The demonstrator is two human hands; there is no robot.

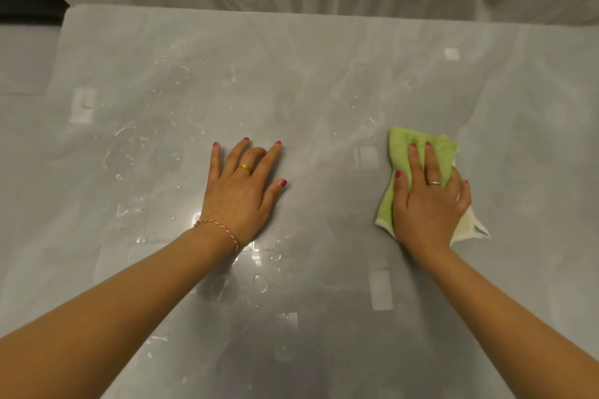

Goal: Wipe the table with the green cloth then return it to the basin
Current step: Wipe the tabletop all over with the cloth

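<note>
Two hands were flat on the table (324,52) when we looked down. Our right hand (428,201) lay on the green cloth (402,146), fingers extended and close together, pressing it to the surface rather than pinching it; the thumb reached off to the right edge. Our left hand (243,185) rested bare on the tabletop, fingers spread, bracing and holding nothing.

The cloth sat on the right half of the table, its long axis running away from us and slightly rightward, with the green end beyond the fingertips and a pale corner poking out behind the wrist. What mattered for the coming stroke, we judged, was that the water droplets (168,81) lay well to the left of the cloth, mostly beyond and beside the left hand, with more near our left forearm. The right hand already owned the cloth, so a leftward sweep seemed the natural move, and the left hand stood in that path.

We saw no basin in view. Pale rectangular patches (83,105) marked the tabletop, but we could read no writing or brand anywhere.
</note>
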